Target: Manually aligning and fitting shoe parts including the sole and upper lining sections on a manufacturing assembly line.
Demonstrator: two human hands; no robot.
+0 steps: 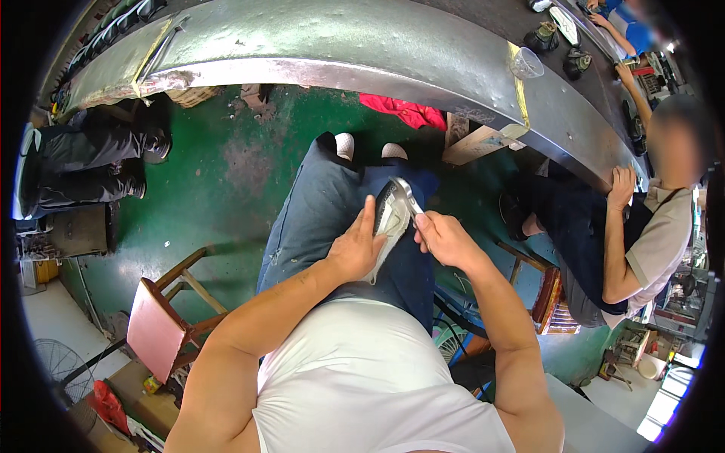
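Observation:
Over my lap, my left hand (356, 246) grips a shoe (395, 217) with a dark outer side and a pale, cloth-like inner or underside turned up. Its fingers lie along the shoe's left edge. My right hand (447, 238) is closed around a shiny metal hand tool (408, 195) with a rounded, curved head. That head rests against the far end of the shoe. Whether the tool is a hammer or pincers I cannot tell.
A long metal-topped bench (317, 41) curves across the front, with a clear plastic cup (526, 63) on it. A pink-seated chair (157, 330) stands at left. A co-worker (661, 234) sits close at right, and another person's legs (87, 170) show at far left. Red cloth (404, 112) lies under the bench.

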